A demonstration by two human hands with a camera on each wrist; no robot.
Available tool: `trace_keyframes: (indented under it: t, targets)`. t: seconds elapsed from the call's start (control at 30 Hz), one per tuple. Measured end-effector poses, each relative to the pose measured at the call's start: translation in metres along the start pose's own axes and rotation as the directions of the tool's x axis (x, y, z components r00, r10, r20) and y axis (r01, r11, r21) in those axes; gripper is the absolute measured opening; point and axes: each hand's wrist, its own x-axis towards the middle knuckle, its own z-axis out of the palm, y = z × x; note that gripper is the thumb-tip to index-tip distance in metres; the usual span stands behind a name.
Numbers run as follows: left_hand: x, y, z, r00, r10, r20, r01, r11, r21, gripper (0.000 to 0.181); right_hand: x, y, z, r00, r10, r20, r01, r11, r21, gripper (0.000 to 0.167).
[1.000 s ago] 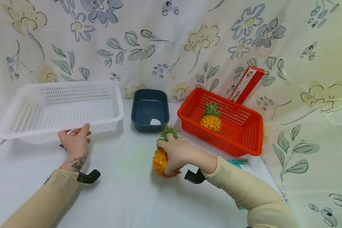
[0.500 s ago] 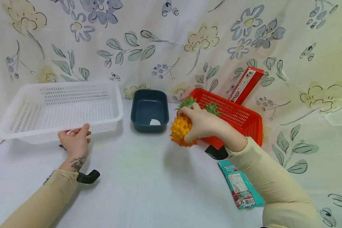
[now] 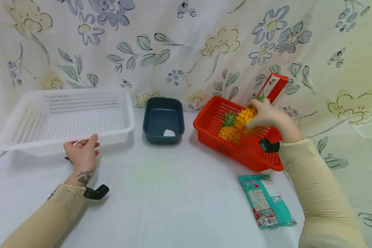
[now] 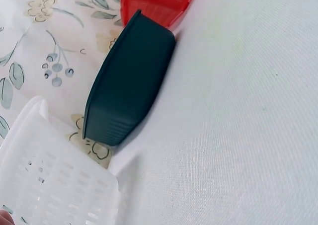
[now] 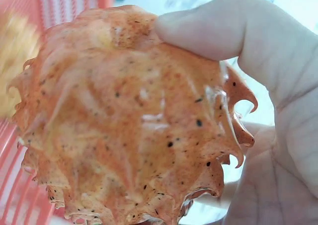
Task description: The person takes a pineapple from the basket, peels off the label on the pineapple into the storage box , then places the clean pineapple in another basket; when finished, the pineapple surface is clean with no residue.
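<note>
My right hand [image 3: 269,116] grips a toy-like orange pineapple [image 3: 245,121] from its right side, over the inside of the red basket [image 3: 212,140]. In the right wrist view the thumb presses on the spiky body of this pineapple [image 5: 119,120]. Another pineapple [image 3: 228,133] with a green crown lies in the basket, just left of the held one. Whether the held one touches the basket floor is hidden. At the left, my left hand [image 3: 83,155] pinches the front rim of the white basket [image 3: 49,144], which holds nothing visible. Only a fingertip shows in the left wrist view.
Between the baskets stands a dark blue tub [image 3: 162,139] with a white patch inside. A red pasta box [image 3: 277,85] leans behind the red basket against the floral cloth. Right of centre, a teal packet [image 3: 266,203] lies on the white tabletop [image 3: 161,206].
My right hand has lifted the pineapple off the table and carried it right and away from me, over the red basket. The teal packet came into full view. My left hand stayed put.
</note>
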Motion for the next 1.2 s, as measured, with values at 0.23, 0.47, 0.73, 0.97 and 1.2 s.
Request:
trace_keyframes:
  t: [0.23, 0.47, 0.73, 0.97, 1.2]
  targets:
    - [0.031, -0.03, -0.013, 0.997, 0.065, 0.044, -0.065, 0.998, 0.001, 0.073, 0.005, 0.045, 0.01, 0.991, 0.059, 0.118, -0.068, 0.995, 0.076, 0.083]
    - [0.012, -0.012, -0.003, 0.999, 0.031, 0.021, -0.031, 0.999, 0.024, 0.063, 0.007, 0.064, 0.027, 0.982, 0.077, 0.173, -0.09, 0.994, 0.069, 0.082]
    - [-0.016, 0.013, 0.01, 1.0, -0.015, -0.003, 0.015, 1.0, -0.027, 0.05, 0.015, 0.055, 0.03, 0.997, 0.07, -0.019, -0.068, 0.994, 0.086, 0.097]
    - [-0.015, 0.013, 0.011, 1.0, 0.008, -0.01, -0.009, 0.999, -0.035, 0.051, 0.019, 0.021, 0.026, 0.984, 0.036, -0.174, -0.009, 0.988, 0.156, 0.069]
    - [-0.01, 0.009, 0.009, 1.0, 0.001, -0.002, -0.001, 1.0, -0.013, 0.054, 0.036, -0.01, 0.04, 0.912, -0.075, -0.403, 0.149, 0.977, 0.155, 0.036]
